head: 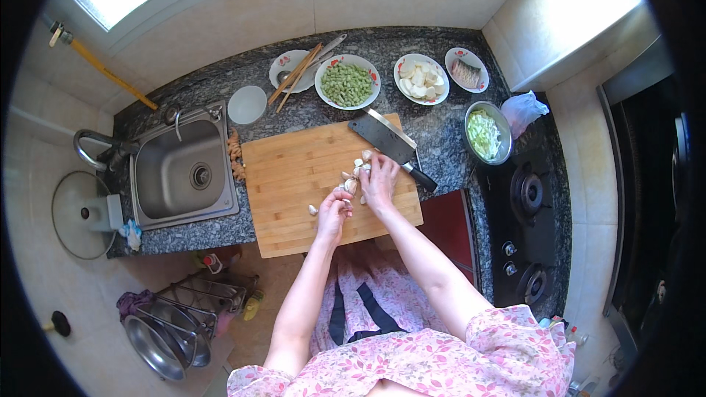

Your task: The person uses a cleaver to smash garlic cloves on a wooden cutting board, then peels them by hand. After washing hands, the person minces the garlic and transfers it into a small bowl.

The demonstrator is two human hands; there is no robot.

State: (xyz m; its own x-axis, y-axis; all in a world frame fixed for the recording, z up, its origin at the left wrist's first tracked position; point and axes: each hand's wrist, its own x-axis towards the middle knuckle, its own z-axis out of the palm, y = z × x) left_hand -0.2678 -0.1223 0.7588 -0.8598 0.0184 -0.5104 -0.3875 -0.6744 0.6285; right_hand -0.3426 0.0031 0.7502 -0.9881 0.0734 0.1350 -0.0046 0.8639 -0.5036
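Several garlic cloves lie in a loose group on the right half of a wooden cutting board. My left hand has a garlic clove between its fingertips, low over the board. At the upper right of the group, my right hand rests with bent fingers on or beside the cloves; what is under them is hidden. A single clove lies apart, left of my left hand. A cleaver with a black handle lies across the board's upper right corner, close to my right hand.
Behind the board stand a bowl of chopped green beans, a bowl of white slices and a plate with a fish piece. A metal bowl of shredded greens is near the gas stove. Ginger lies beside the sink.
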